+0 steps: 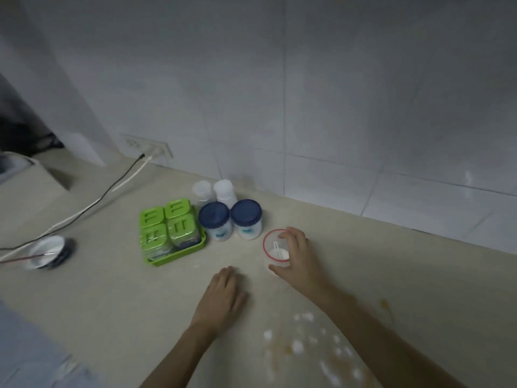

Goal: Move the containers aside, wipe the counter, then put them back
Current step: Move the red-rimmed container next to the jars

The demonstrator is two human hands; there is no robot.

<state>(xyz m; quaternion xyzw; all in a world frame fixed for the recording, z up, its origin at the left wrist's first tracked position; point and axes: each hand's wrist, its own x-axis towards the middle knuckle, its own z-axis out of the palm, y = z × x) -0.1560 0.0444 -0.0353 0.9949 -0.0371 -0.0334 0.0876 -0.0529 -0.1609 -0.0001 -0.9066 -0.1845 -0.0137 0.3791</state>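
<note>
My right hand [300,260] grips a clear red-rimmed container [273,249] with white powder and a small scoop inside, standing on the beige counter [112,289]. My left hand [222,294] lies flat on the counter just left of it, holding nothing. Behind them stand two blue-lidded jars [214,219] [246,218] and two white-capped bottles [202,191] [223,190] near the wall. A green tray [195,247] holds several green-lidded boxes [167,228].
White powder and brown stains [307,345] are spilled on the counter near the front right. A white bowl [46,252] with a utensil sits at the left. Black and white cables [112,186] run to a wall socket [156,149]. Tiled wall behind.
</note>
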